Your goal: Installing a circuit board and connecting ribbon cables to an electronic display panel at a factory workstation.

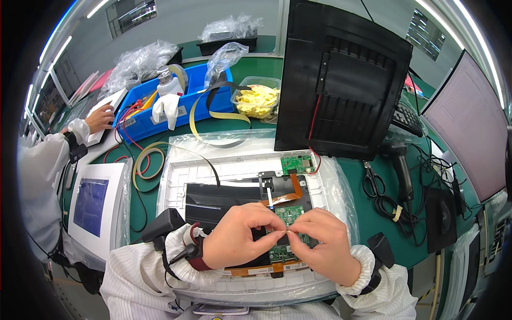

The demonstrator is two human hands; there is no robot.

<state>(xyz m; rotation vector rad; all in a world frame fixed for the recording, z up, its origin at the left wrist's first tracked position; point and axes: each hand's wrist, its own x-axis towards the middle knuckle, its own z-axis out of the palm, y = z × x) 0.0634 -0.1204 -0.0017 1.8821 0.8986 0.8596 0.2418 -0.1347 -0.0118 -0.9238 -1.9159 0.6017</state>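
My left hand (240,234) and my right hand (325,242) meet above a green circuit board (290,213), thumbs and forefingers pinched together. Whatever sits between the fingertips is too small to name. The board lies inside an opened white device housing (173,184) with a black panel (213,205). An orange ribbon cable (295,186) runs from a smaller green board (296,164) at the housing's top edge towards the middle. Below my fingers, an orange-brown flex strip (250,271) crosses the lower edge.
A large black back cover (341,80) stands upright behind the housing, with a red wire (314,122) leading down. Scissors (373,180), a barcode scanner (400,170) and a monitor (472,122) are at right. At left are a blue bin (154,125), a framed screen panel (96,205) and another person's hand (100,118).
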